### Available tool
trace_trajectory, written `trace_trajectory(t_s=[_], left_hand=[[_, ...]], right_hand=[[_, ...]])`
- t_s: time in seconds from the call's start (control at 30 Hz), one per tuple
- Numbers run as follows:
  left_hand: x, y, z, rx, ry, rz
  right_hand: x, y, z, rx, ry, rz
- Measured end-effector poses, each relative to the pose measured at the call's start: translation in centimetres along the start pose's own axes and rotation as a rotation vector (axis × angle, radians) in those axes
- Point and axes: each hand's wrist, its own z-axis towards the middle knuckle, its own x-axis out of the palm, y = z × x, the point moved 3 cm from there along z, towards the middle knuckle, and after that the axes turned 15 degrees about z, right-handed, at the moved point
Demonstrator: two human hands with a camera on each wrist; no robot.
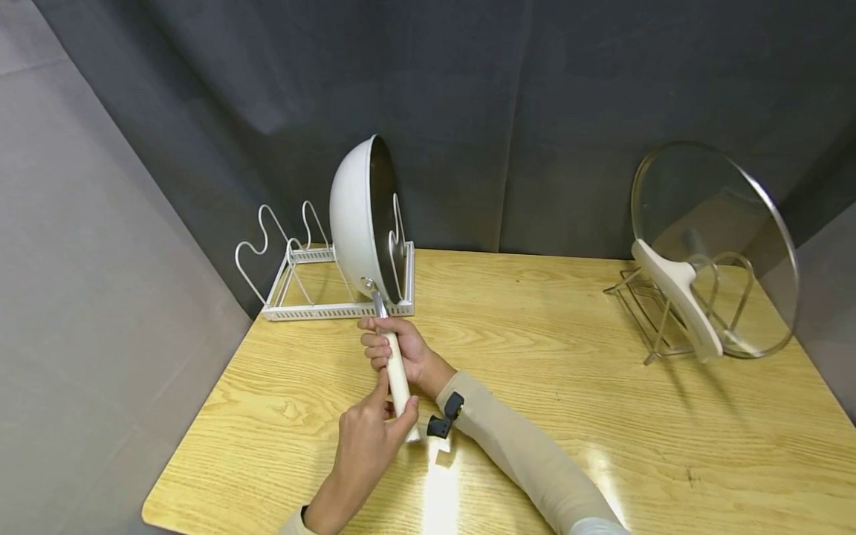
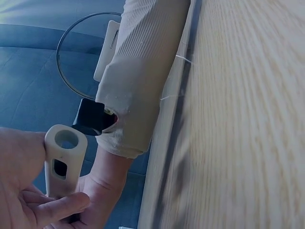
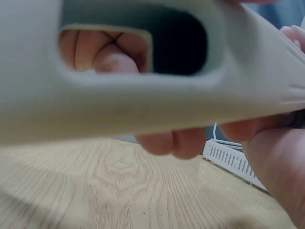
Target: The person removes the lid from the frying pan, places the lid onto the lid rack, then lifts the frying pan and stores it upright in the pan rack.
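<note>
A white wok (image 1: 350,215) with a dark inside stands on its edge in the white wire rack (image 1: 321,312), its open side to the right. Its cream handle (image 1: 397,375) slants toward me over the table. My right hand (image 1: 416,355) grips the handle close to the metal neck, fingers curled round it. At the handle's near end, my left hand (image 1: 368,438) pinches it between thumb and fingers. The left wrist view shows the handle end (image 2: 66,164) with its round hole and slot. Up close in the right wrist view, the handle (image 3: 143,107) hides part of the left fingers (image 3: 114,59).
On the right, a large glass lid (image 1: 709,178) with a cream grip (image 1: 675,290) leans in a metal wire stand (image 1: 642,312). Empty wire loops (image 1: 261,223) of the rack rise left of the wok. A dark curtain (image 1: 455,111) hangs behind the wooden table (image 1: 521,334).
</note>
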Motion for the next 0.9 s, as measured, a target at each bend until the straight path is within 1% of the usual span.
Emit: trace_trajectory(t_s=[0.17,0.4,0.53,0.6,0.67,0.77,0.9], left_hand=[[0.1,0.1,0.1,0.011,0.001,0.014],[0.0,0.2,0.1,0.042,-0.022,0.058],[-0.2,0.3,0.1,0.046,-0.03,0.088],[-0.3,0.3,0.2,0.047,-0.025,0.092],[-0.4,0.3,0.2,0.047,-0.015,0.091],[-0.4,0.4,0.3,0.042,0.0,0.077],[-0.5,0.5,0.3,0.036,0.013,0.061]], right_hand=[[-0.1,0.2,-0.2,-0.037,-0.06,-0.102],[-0.2,0.5,-1.0,-0.09,-0.175,-0.185],[-0.5,0.7,-1.7,-0.092,-0.237,-0.243],[-0.5,0.9,-2.1,-0.085,-0.248,-0.27],[-0.6,1.0,-2.5,-0.068,-0.239,-0.281],[-0.5,1.3,-2.9,-0.052,-0.224,-0.292],[-0.4,1.5,-3.4,-0.045,-0.224,-0.295]])
